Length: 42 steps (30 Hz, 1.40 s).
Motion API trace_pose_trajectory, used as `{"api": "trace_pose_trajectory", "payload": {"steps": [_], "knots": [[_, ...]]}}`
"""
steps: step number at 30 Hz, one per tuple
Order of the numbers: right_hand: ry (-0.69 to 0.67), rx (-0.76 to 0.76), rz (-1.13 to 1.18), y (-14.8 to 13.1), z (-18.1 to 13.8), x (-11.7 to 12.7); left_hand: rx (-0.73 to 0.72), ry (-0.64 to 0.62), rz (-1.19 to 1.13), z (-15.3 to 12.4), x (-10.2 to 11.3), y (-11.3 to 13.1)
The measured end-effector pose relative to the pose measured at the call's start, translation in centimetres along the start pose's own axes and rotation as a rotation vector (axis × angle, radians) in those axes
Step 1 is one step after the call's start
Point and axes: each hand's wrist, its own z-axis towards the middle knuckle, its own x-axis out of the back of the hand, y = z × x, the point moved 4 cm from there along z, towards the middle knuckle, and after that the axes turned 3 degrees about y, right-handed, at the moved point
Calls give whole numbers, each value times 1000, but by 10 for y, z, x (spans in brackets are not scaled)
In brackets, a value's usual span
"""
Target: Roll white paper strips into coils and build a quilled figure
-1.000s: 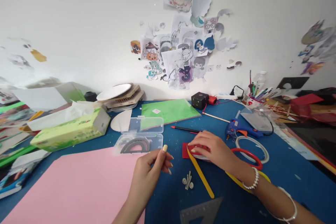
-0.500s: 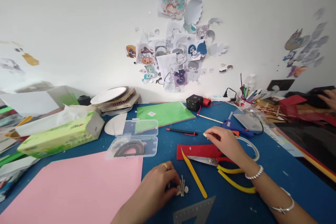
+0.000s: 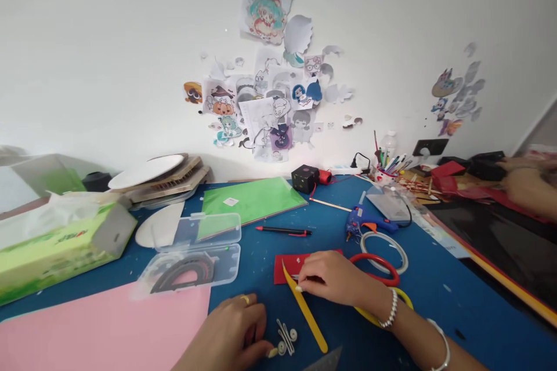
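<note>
On the blue tabletop [image 3: 252, 278], my left hand [image 3: 232, 330] rests with its fingers bent and thumb apart from them. Its thumb tip lies right beside a small coiled white ornament [image 3: 286, 337], with spirals and narrow loops. My right hand [image 3: 335, 278] reaches over a red piece [image 3: 285, 266], its fingertips pinched together at the upper part of yellow tweezers [image 3: 310, 317]. Whether anything is between those fingertips is hidden. Under that hand and wrist lie scissors with red handles [image 3: 383, 261] and a yellow-handled tool [image 3: 402, 297], both partly covered.
Pink paper [image 3: 108, 324] and an open clear case [image 3: 232, 258] lie to the left, near a tissue box [image 3: 87, 243]. Farther back are a pen [image 3: 282, 231], green sheet [image 3: 252, 197] and blue glue gun [image 3: 361, 219]. Another person's arm [image 3: 533, 185] shows at far right.
The view has swung right. My right hand has come down and left to the tweezers. My left fingers have parted from the ornament, which now lies turned at a slant.
</note>
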Motion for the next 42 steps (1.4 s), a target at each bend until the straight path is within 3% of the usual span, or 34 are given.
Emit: {"api": "trace_pose_trajectory", "payload": {"steps": [9, 16, 32, 35, 42], "knots": [[-22, 11, -60, -1, -4, 3, 49, -14, 78, -1, 0, 4], [36, 40, -60, -7, -3, 7, 35, -3, 116, 0, -2, 6], [73, 26, -4, -9, -7, 7, 13, 104, 156, -6, -5, 10], [72, 30, 6, -10, -7, 6, 60, 170, 160, -10, 12, 2], [56, 17, 30, -10, -7, 7, 382, 573, 207, -42, 79, -60]]}}
